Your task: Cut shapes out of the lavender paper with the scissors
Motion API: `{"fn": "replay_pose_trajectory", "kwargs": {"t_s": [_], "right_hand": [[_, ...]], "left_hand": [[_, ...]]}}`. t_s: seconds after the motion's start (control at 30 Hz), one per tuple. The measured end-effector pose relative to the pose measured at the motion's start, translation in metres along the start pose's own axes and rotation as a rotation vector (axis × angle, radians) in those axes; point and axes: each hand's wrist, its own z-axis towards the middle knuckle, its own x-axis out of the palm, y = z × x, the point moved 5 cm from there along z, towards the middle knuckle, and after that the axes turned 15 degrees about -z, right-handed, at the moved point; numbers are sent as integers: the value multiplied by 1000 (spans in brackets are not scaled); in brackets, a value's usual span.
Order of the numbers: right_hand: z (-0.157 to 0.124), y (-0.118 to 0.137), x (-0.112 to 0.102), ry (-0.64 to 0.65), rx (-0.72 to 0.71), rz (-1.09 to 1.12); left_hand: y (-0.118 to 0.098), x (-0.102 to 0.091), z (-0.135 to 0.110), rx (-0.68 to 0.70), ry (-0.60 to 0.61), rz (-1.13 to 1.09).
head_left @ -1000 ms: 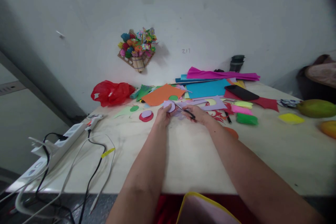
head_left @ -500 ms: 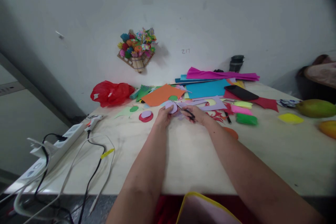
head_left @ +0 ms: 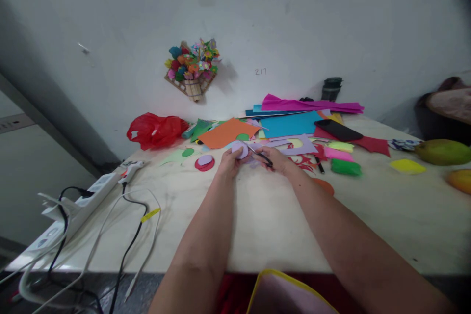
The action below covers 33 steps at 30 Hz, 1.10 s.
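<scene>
Between the fingers of my left hand (head_left: 230, 162) is a round piece of lilac paper (head_left: 240, 150), held above the table. My right hand (head_left: 274, 157) grips a pair of scissors (head_left: 263, 155) with dark handles; the blades point left and reach the right edge of the lilac piece. Left of my hands, a small lilac disc lies on red discs (head_left: 204, 167). A green disc (head_left: 188, 152) sits just behind them. Beyond my right hand is a lilac sheet with cut-outs (head_left: 303, 145), and an orange sheet (head_left: 228, 133) lies behind my left hand.
Blue sheets (head_left: 290, 124) and a magenta roll (head_left: 309, 104) lie at the back near a black phone (head_left: 338, 130). A red plastic bag (head_left: 157, 131) is back left. Cables and a power strip (head_left: 77, 211) occupy the left side. Green fruit (head_left: 443, 151) lies at right.
Almost nothing differs. The scissors and the fingers of my right hand have shifted very slightly, while my left hand keeps its place with the lilac piece.
</scene>
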Motion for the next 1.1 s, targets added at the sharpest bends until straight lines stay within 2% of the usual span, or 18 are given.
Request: {"fn": "replay_pose_trajectory", "kwargs": {"t_s": [0.9, 1.1], "right_hand": [[2, -3, 1, -4, 4, 2], [0, -2, 1, 12, 9, 24]], "left_hand": [[-2, -6, 5, 33, -68, -51], [-1, -6, 6, 37, -24, -31]]}}
